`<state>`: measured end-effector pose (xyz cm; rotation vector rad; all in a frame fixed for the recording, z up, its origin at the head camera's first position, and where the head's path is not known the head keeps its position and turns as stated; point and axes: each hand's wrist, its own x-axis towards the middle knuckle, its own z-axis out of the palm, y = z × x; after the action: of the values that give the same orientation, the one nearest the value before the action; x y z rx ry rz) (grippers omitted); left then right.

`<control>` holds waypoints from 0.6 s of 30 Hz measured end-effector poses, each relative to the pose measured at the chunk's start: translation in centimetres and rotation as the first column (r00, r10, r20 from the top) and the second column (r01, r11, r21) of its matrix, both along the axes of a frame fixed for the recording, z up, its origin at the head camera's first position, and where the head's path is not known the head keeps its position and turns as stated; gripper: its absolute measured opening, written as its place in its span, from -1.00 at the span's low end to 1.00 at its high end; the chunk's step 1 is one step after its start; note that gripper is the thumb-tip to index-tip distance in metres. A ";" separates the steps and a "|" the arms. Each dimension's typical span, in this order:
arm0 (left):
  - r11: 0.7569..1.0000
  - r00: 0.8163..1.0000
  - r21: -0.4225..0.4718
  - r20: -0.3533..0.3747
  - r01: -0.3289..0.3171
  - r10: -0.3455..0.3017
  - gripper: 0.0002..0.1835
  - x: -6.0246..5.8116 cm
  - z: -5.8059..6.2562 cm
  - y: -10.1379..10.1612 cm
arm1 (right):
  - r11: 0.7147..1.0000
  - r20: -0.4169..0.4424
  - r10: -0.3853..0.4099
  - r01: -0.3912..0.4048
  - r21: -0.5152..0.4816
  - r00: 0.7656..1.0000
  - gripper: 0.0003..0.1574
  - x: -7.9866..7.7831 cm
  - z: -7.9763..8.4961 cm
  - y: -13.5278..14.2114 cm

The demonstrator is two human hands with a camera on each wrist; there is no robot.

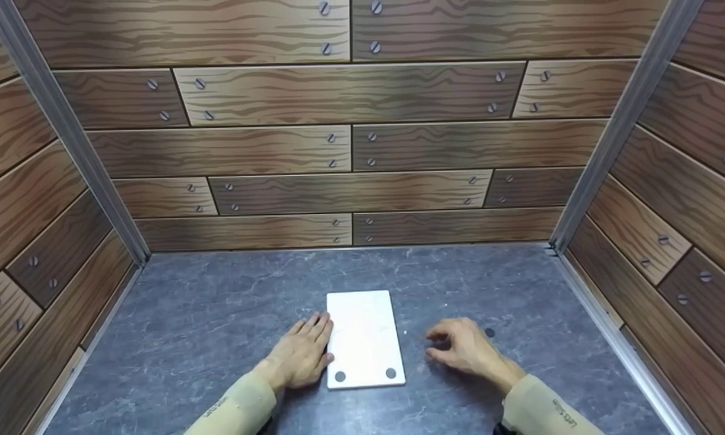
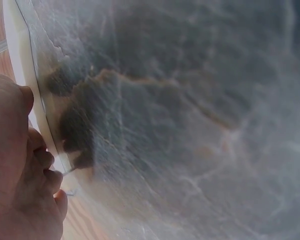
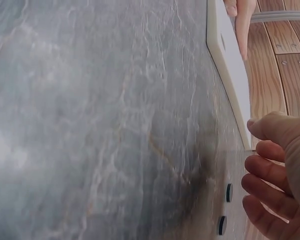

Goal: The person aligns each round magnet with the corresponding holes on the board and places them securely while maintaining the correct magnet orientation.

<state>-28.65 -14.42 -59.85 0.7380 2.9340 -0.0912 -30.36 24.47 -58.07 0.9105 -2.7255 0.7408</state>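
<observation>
A white rectangular board (image 1: 364, 335) lies on the dark tabletop, with a grey round disc (image 1: 340, 376) at its near left corner and another round disc (image 1: 391, 373) at the near right. My left hand (image 1: 299, 353) lies along the board's left edge, fingers stretched out and touching it. To the right of the board, apart from it, my right hand (image 1: 462, 347) hovers with loosely bent fingers and nothing visible between them. Beyond its knuckles sits a loose black disc (image 1: 490, 332). Below the right fingers, the right wrist view shows two dark discs (image 3: 229, 193) on the tabletop.
The marbled grey tabletop (image 1: 229, 290) is enclosed by wood-patterned walls (image 1: 350, 145) at the back and both sides. Metal rails (image 1: 631, 374) run along the side edges. Tiny white specks (image 1: 405, 331) lie right of the board.
</observation>
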 end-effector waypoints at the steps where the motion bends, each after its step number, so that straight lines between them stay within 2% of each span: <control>1: 1.000 1.000 -0.001 -0.002 -0.001 0.001 -0.22 0.0 0.0 0.0 | 1.000 -0.007 -0.008 0.008 0.005 1.000 -0.72 0.0 0.0 0.1; 8: 1.000 1.000 0.012 0.004 -0.009 0.009 -0.22 0.0 0.0 0.0 | 0.998 -0.041 -0.051 0.052 0.040 0.998 -0.72 -0.2 0.0 0.9; 18: 1.000 1.000 0.016 0.007 0.007 -0.008 -0.22 0.1 0.3 0.0 | 0.980 -0.060 -0.123 0.131 0.147 0.991 -0.77 -0.7 -0.1 1.1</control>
<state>-28.57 -14.46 -59.51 0.7500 2.9289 -0.0662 -31.08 25.59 -58.21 0.7630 -2.7933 0.4873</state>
